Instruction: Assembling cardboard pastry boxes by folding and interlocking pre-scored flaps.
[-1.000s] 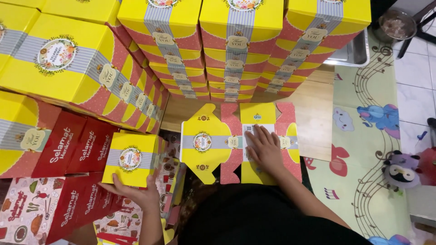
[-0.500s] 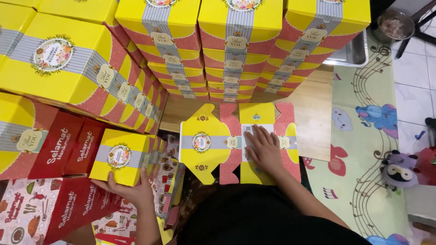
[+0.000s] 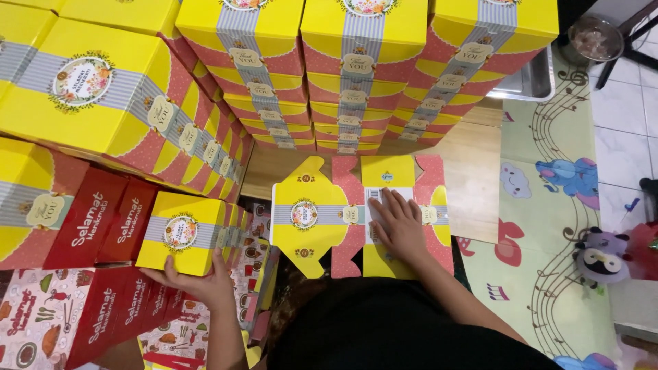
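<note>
My left hand grips the near edge of an assembled yellow box with a round flower label, held up beside the stacks at the left. My right hand lies flat, fingers spread, on an unfolded yellow and pink cardboard box blank on the wooden floor in front of me. My dark clothing fills the bottom middle of the view.
Tall stacks of finished yellow boxes stand behind and left of the blank. Red printed boxes sit low at the left. A patterned play mat with a plush toy lies right; a metal tray is behind it.
My left hand has lifted the small yellow box up and slightly right, closer to the stacks. My right hand stays pressed on the flat blank.
</note>
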